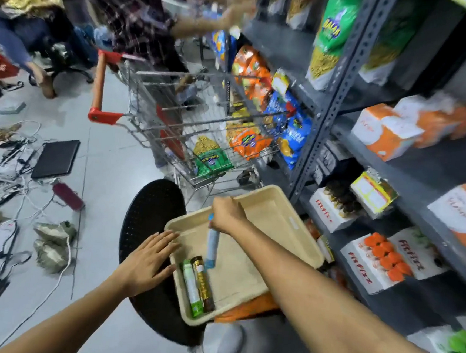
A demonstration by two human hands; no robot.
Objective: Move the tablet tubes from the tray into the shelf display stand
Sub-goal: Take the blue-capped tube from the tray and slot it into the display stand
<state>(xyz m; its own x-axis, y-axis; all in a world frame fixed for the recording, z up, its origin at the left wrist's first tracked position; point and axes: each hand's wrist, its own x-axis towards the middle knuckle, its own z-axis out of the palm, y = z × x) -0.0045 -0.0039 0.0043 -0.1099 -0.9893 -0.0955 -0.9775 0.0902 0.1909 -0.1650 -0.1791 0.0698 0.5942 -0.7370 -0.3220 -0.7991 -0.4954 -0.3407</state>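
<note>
A beige tray point(273, 216) rests on a black round stool point(149, 214). My right hand point(227, 215) grips the top of a light blue tablet tube point(211, 247), which hangs nearly upright over the tray. Two more tubes lie side by side in the tray's near left corner: a green and white tube point(192, 288) and a gold and brown tube point(204, 283). My left hand point(145, 261) lies flat with spread fingers against the tray's left rim. A white display stand point(370, 272) with orange-capped tubes sits on the lower shelf at right.
Grey metal shelving point(328, 100) fills the right side with boxes and snack bags. A shopping cart point(191, 122) with a red handle stands just beyond the stool. Another person reaches toward the shelf at the top. Cables, laptops and devices litter the floor point(108, 171) at left.
</note>
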